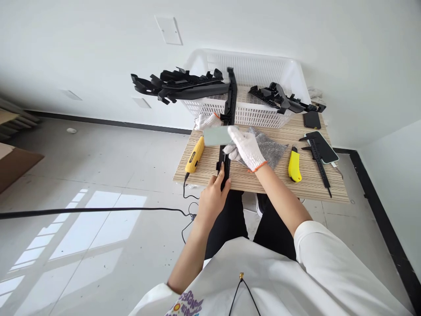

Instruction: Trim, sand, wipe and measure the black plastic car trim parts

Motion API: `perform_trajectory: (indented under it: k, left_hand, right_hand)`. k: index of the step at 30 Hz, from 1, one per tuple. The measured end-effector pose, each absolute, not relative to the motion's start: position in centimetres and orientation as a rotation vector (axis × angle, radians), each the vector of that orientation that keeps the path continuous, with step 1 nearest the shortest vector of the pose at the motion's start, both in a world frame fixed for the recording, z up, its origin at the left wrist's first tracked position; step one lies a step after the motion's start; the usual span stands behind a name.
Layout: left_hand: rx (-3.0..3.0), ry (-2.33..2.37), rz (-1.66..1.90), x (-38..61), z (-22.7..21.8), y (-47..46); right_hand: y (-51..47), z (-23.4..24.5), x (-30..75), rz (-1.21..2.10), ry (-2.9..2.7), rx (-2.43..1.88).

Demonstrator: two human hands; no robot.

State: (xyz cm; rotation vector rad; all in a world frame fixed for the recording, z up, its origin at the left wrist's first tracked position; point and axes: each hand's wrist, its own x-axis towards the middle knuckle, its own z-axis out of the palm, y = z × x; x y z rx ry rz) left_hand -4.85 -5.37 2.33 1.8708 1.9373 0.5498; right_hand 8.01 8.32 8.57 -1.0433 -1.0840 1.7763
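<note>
A long black plastic trim piece (231, 98) runs from the table's near edge up to the basket. Bare, my left hand (212, 193) is closed around its near end, with the index finger laid along it. My right hand (246, 148) wears a white knitted glove with an orange cuff. Its thumb and fingers pinch the right end of a flat grey-green rectangular piece (215, 135), slightly blurred, which is held over the trim piece. Whether the two touch I cannot tell. Under the right hand lies a crumpled grey sheet (269, 147).
A white slatted basket (263, 116) stands at the table's back, with black plastic parts (194, 85) sticking out. On the table (263, 182) lie a yellow corded tool (195, 156), a yellow utility knife (294, 166), a caliper (319, 162), a phone (327, 147) and a white glove (208, 121).
</note>
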Motion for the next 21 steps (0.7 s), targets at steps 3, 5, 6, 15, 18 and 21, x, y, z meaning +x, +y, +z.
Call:
perform_trajectory:
  k: [3,5,6,15,18,21]
  left_hand:
    - [1.861,1.94,0.543,-4.8,2.3,-5.3]
    - [1.876,1.961,0.513,-4.7,2.3,-5.3]
    - [1.88,1.962,0.512,-4.7,2.3,-5.3]
    - [1.897,1.942,0.527,-4.7,2.2,-5.4]
    - [1.893,1.94,0.525,-4.7,2.2,-5.4]
    - [1.904,1.957,0.492,-4.6,2.2,-5.4]
  right_hand:
    - [8.4,8.3,8.2,1.873,-1.08,-0.936]
    - [8.5,8.2,8.4,1.829,-1.068,-0.971]
    - [8.4,8.1,8.4,1.787,-1.088,-1.013]
    - [7.7,7.5,8.3,1.497,-1.18,-1.154]
    - [7.9,7.5,8.1,1.501,-1.208,-1.174]
    - [8.0,7.4,8.0,1.465,-1.06,-1.175]
